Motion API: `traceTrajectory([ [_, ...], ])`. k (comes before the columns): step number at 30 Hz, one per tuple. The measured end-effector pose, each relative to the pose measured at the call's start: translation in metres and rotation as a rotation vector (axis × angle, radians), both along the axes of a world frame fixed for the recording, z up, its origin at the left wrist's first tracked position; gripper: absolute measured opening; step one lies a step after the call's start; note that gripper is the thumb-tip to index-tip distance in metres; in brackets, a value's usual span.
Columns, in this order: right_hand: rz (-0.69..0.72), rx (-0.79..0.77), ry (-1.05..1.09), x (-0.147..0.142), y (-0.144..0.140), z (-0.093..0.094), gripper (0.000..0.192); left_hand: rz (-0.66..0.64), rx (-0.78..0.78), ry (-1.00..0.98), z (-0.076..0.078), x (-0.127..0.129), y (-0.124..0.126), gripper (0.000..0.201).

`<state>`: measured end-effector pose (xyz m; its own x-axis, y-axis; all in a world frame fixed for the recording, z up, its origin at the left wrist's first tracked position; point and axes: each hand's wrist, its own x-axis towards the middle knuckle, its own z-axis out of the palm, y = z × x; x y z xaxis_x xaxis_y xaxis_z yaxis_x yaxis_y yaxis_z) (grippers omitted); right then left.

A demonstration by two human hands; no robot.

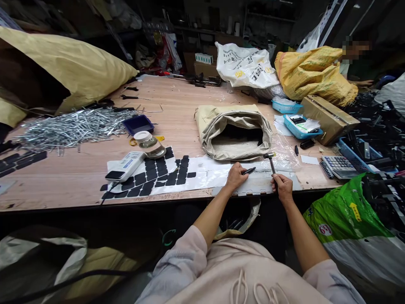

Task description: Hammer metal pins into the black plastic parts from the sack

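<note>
The left hand [236, 176] pinches a small black rod [249, 171] at the table's [79, 177] near edge. Just beside it, the right hand [281, 186] is clenched round the handle of a small hammer [271, 161], head up. Behind both, an open paper sack [234, 131] lies on its side; its dark contents are hard to make out. Farther right, a blue tray [302, 126] holds papers and a black piece, with a calculator [338, 165] near. To the left stands a capped jar [148, 143] of clear liquid beside an empty blue dish [138, 124].
</note>
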<state>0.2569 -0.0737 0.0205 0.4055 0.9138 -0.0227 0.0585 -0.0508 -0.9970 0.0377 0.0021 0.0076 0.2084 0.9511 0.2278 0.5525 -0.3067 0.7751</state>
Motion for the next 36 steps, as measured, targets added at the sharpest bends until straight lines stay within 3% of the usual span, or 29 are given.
traceTrajectory([
  [3,-0.016,0.0,0.051,0.002,0.003,0.0,0.039,-0.065,0.074,-0.013,0.005,-0.007,-0.015,0.017],
  [6,0.026,-0.006,0.031,0.002,0.003,-0.001,0.039,-0.254,0.19,-0.054,0.005,-0.023,-0.056,0.021],
  [10,0.025,0.008,0.023,0.001,0.001,-0.002,0.038,-0.439,0.217,-0.01,-0.016,-0.053,-0.123,0.025],
  [14,0.011,0.021,0.026,-0.001,-0.001,-0.001,0.037,-0.303,0.038,0.149,-0.054,-0.072,-0.157,0.023],
  [17,0.023,0.032,0.035,-0.002,-0.001,-0.002,0.036,-0.234,-0.01,0.172,-0.059,-0.069,-0.155,0.022],
  [19,0.026,0.036,0.049,-0.003,-0.001,-0.002,0.037,-0.298,0.065,0.097,-0.042,-0.057,-0.141,0.021],
  [22,0.014,0.029,0.063,-0.004,-0.001,-0.003,0.038,-0.299,0.265,-0.071,0.005,-0.026,-0.095,0.019],
  [24,0.007,0.023,0.061,-0.004,0.0,-0.003,0.039,-0.169,0.338,-0.167,0.037,-0.001,-0.045,0.019],
  [27,0.012,0.027,0.05,-0.006,0.0,-0.003,0.039,0.116,0.195,-0.21,0.07,0.036,0.045,0.018],
  [29,0.013,0.036,0.045,-0.006,0.0,-0.005,0.039,0.234,-0.008,-0.125,0.077,0.058,0.097,0.021],
  [31,0.005,0.043,0.036,-0.006,0.0,-0.008,0.04,0.249,-0.184,-0.012,0.074,0.076,0.134,0.02],
  [33,0.002,0.048,0.021,-0.006,0.0,-0.012,0.041,0.235,-0.31,0.093,0.067,0.092,0.156,0.016],
  [36,0.01,0.048,0.001,-0.007,0.0,-0.016,0.04,0.245,-0.42,0.21,0.053,0.106,0.168,0.025],
])
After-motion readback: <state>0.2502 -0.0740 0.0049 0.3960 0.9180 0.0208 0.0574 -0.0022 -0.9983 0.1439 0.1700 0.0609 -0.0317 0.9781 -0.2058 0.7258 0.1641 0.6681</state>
